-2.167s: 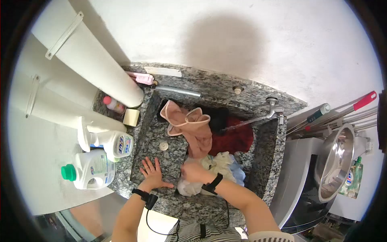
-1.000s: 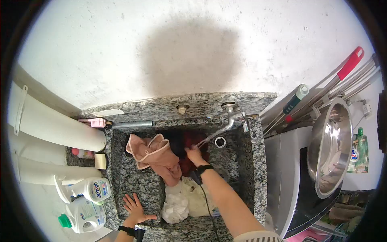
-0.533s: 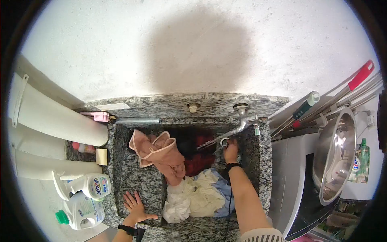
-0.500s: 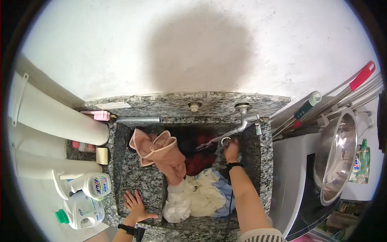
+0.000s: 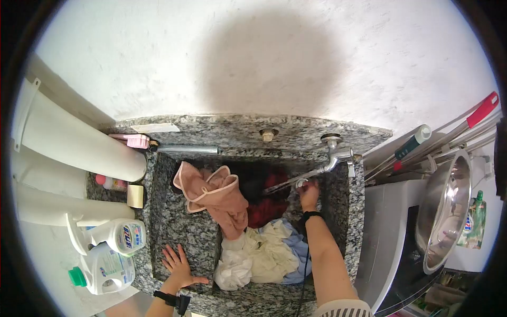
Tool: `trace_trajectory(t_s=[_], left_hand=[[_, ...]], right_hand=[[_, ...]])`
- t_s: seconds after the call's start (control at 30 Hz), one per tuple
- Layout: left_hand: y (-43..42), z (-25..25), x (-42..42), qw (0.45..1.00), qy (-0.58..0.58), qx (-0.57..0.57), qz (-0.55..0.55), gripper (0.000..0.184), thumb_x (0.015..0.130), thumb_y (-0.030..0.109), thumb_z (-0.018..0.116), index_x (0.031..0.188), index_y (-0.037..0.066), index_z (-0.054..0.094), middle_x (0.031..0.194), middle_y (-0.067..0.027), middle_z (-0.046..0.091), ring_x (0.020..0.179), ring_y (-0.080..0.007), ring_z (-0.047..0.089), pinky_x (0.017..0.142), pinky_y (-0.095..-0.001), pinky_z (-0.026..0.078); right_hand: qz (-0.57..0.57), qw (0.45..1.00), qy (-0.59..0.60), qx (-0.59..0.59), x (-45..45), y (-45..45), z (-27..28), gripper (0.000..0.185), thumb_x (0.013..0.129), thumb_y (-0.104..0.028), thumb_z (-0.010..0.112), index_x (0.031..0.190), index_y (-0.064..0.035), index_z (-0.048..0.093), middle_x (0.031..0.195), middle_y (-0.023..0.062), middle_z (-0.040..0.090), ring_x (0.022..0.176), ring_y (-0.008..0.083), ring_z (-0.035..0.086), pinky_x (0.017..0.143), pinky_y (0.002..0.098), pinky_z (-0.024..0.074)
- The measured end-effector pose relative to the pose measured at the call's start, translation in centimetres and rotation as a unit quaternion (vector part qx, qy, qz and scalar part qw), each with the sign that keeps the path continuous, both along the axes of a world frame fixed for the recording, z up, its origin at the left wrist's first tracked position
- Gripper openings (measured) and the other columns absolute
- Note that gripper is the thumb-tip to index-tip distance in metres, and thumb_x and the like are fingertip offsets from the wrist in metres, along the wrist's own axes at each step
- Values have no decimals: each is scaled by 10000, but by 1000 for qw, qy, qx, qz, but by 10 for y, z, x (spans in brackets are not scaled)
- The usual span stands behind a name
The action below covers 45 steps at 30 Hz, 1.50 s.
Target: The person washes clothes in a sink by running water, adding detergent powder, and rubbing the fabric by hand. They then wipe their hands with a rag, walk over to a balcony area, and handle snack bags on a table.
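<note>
My left hand lies flat with spread fingers on the raised granite shelf of the sink. Under the faucet, my right hand is closed around a small round thing with a pale rim; its kind is unclear. Water streams from the spout toward the lower left, into the basin. A pink towel drapes off the shelf. Dark red cloth sits in the deep part. Nearer me are a white cloth, a cream cloth and a light blue cloth.
At left stand a spray bottle, a green-capped jug, a yellowish block and a pink brush. On the right are a washing machine, a steel basin and long-handled tools.
The view has shifted slightly. My right hand has turned a little with the round thing, whose dark middle shows less. My left hand stays flat on the shelf.
</note>
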<state>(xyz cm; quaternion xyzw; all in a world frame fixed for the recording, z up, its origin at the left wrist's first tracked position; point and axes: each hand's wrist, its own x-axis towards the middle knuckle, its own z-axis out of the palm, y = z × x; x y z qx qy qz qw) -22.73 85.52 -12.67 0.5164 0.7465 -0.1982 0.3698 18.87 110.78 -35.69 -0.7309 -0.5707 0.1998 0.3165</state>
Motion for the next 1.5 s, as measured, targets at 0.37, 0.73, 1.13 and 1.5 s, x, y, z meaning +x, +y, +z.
trace_trajectory(t_s=[0.37, 0.73, 1.13, 1.5], left_hand=[[-2, -4, -2, 1000, 4, -3, -4, 1583, 341, 781, 696, 1349, -40, -206, 1308, -408, -283, 1202, -557, -296, 914, -709, -66], [1, 1, 1, 1000, 13, -6, 2, 1581, 345, 772, 704, 1344, -32, -221, 1310, -409, -277, 1207, -549, -298, 941, -685, -86], [1, -1, -2, 1000, -18, -10, 4, 1578, 355, 804, 669, 1336, -50, -223, 1288, -424, -290, 1176, -569, -318, 901, -710, -95], [4, 0, 1, 999, 11, -28, -16, 1575, 373, 788, 685, 1320, -51, -254, 1290, -434, -274, 1194, -583, -272, 922, -713, -43]], right_hand=[[136, 928, -334, -93, -6, 5, 15, 123, 726, -59, 559, 810, -33, 645, 887, 149, 613, 816, 297, 597, 691, 386, 497], [321, 936, -138, -47, -140, -32, 199, 199, 688, -247, 659, 817, -96, 660, 837, 83, 634, 782, 296, 610, 650, 395, 489], [362, 908, -133, 164, -207, -35, 138, 380, 688, -203, 631, 1065, -183, 591, 1190, 117, 474, 1133, 329, 414, 893, 500, 324], [307, 909, -276, -55, -206, -6, 76, 448, 878, -171, 457, 1315, -98, 391, 1332, 170, 360, 1283, 362, 231, 1051, 520, 147]])
